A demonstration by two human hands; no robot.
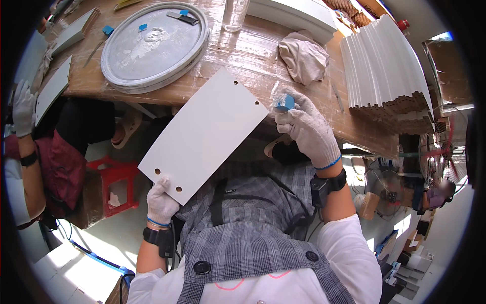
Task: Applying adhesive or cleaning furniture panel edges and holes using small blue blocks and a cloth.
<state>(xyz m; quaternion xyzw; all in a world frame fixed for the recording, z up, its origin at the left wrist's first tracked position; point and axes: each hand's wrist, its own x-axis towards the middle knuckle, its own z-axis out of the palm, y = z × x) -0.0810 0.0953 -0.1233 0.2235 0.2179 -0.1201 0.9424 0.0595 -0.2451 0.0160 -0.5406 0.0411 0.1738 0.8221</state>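
A white rectangular panel (202, 137) with small round holes near its corners is held at a tilt over my lap, its far end by the table edge. My gloved left hand (162, 200) grips its near left corner, with the thumb on top. Just off the panel's far right corner, my gloved right hand (306, 124) pinches a small blue sponge block (284, 103) smeared with white paste. On the table stands a round grey lid-like tray (121, 63) with white paste (154, 35), blue sponge pieces (143, 27) and a flat scraper blade (182, 19).
A crumpled cloth (304, 55) and a clear cup (235, 15) sit on the film-covered table (243, 55). White panels are stacked (387, 61) at the right. To the left, a co-worker's gloved hand (24, 109) holds another panel (53, 91), near a red stool (119, 185).
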